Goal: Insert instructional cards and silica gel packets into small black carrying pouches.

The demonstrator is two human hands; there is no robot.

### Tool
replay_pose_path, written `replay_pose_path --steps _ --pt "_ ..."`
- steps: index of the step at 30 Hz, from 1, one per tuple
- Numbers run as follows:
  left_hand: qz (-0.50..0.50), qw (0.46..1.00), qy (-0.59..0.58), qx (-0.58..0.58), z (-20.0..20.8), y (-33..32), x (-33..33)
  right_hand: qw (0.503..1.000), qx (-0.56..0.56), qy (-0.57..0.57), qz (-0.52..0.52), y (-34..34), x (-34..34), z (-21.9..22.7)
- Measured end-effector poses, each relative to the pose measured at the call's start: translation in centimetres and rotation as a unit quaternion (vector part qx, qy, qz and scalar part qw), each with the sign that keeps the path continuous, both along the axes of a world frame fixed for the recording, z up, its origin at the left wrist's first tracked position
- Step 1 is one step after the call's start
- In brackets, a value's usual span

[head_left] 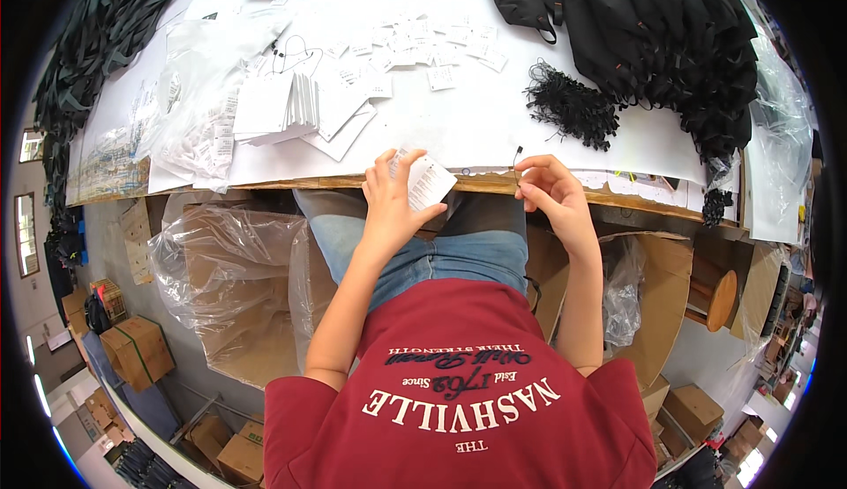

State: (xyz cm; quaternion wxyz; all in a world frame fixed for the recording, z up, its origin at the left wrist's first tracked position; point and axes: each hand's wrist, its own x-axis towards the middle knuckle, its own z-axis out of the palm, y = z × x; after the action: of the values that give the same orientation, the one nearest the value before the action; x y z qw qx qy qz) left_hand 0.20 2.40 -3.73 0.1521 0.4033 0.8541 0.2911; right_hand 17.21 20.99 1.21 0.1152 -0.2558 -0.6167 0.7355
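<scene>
My left hand (390, 196) grips a white printed card (430, 184) by its side, just past the near edge of the table. My right hand (554, 196) pinches a thin black string (518, 161) between thumb and fingertips, its small dark end sticking up. The two hands are apart, and I cannot tell whether the string touches the card. Beyond my left hand stands a stack of white folded cards (303, 105). Past my right hand lies a tangled heap of black strings (573, 105).
Small white labels (441, 77) are scattered over the white table (432, 127). Black pouches (648, 26) pile up at the far right, black straps (110, 34) at the far left. A clear plastic bag (198, 92) lies left of the cards. Plastic-lined cardboard boxes (238, 286) stand below the edge.
</scene>
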Motion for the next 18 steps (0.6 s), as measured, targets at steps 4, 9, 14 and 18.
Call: replay_pose_path --steps 4,9,14,18 --pt "-0.01 0.974 -0.015 0.225 1.0 -0.5 0.6 1.0 0.013 0.007 -0.021 -0.6 -0.1 0.9" --pt "-0.016 0.944 0.056 0.325 2.7 -0.4 1.8 0.998 0.049 0.031 -0.036 -0.9 -0.3 1.9" --pt "0.014 0.919 -0.059 0.389 3.6 -0.2 2.9 0.996 0.069 0.045 -0.041 -2.4 -1.0 3.4" --pt "0.036 0.877 -0.222 0.425 5.1 0.1 3.8 0.983 0.166 0.07 -0.047 -4.0 -1.9 4.0"
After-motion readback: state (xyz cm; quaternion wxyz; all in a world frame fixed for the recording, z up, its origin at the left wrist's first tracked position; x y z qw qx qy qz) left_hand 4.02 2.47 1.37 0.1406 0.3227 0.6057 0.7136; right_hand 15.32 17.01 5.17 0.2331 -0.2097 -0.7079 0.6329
